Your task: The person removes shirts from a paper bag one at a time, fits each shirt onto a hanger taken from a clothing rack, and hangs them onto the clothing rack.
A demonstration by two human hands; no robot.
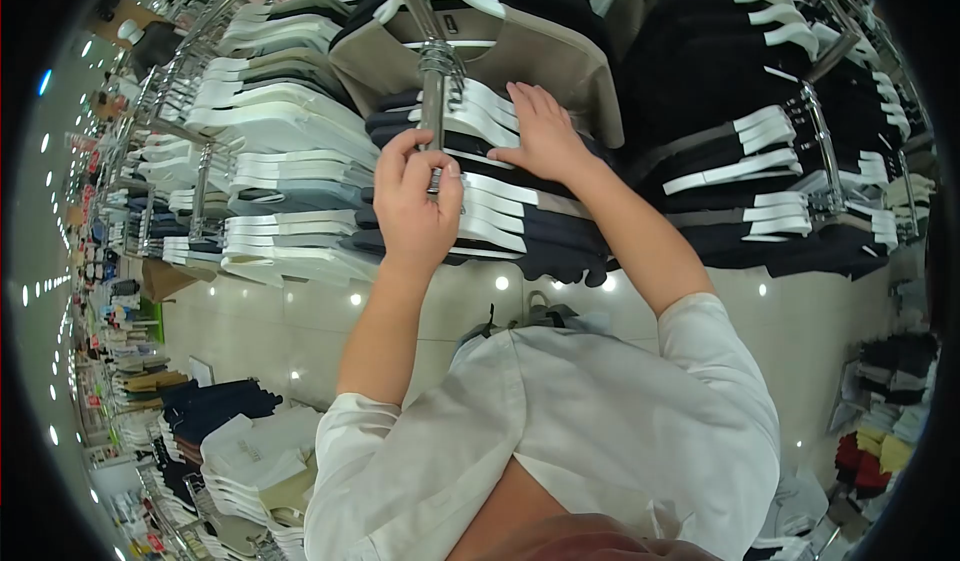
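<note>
Some rail [433, 111] hidden behind left hand [417, 201], grip impossible to tell, right hand [548, 141] spread beside hangers [477, 113]

Bright, cool light comes from ceiling lamps [45, 82], mirrored as white glare spots on the glossy floor [800, 341]. The chrome rail [433, 111] glints along its edges; black garments [690, 71] lose detail. Fisheye distortion bows the outer racks [824, 146], soft near a black circular border.
</note>
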